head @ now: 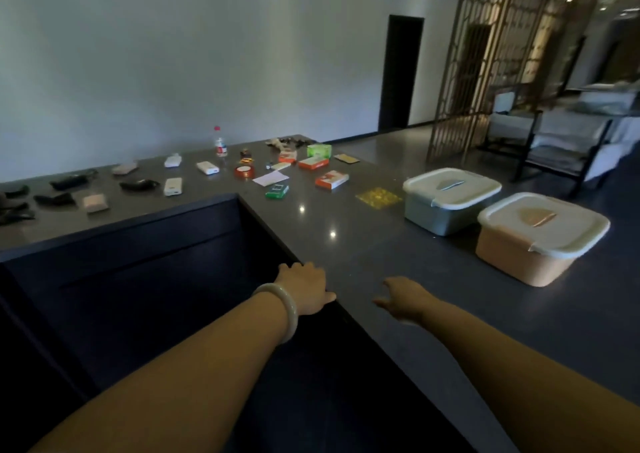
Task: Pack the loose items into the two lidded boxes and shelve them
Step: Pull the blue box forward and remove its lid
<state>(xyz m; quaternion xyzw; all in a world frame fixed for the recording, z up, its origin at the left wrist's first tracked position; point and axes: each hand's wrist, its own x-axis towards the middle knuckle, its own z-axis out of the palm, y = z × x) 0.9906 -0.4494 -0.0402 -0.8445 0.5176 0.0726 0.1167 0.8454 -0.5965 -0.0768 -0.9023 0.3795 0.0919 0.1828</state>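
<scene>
the left hand (304, 288) lies palm down on the inner edge of the dark worktop (346, 251), fingers relaxed and close together, gripping nothing. a pale bangle (282, 314) sits on its wrist. the right hand (403, 300) is just to the right of it over the worktop. its fingers are loosely curled, its thumb sticks out toward the left hand, and it holds nothing. whether it touches the surface cannot be told.

ahead and to the right of the right hand stand the two boxes, close beside each other, both with their white lids on. the peach box (526, 262) is nearer the hand and the grey-green box (440, 215) is beyond it. just left of the grey-green box a gold foil square (378, 196) lies flat.

the loose items are spread well ahead of both hands, apart from either. ahead of the left hand are a green packet (277, 191), a white sheet of paper (270, 178), a red tape roll (244, 172), two orange-and-white cartons (331, 179) and a green carton (318, 150). an upright water bottle (220, 142) with a red cap stands near the far edge. further left of the left hand, along the other arm of the worktop, lie white flat blocks (172, 186), two pinkish pads (93, 203) and several dark objects (65, 184) too blurred to name.
</scene>
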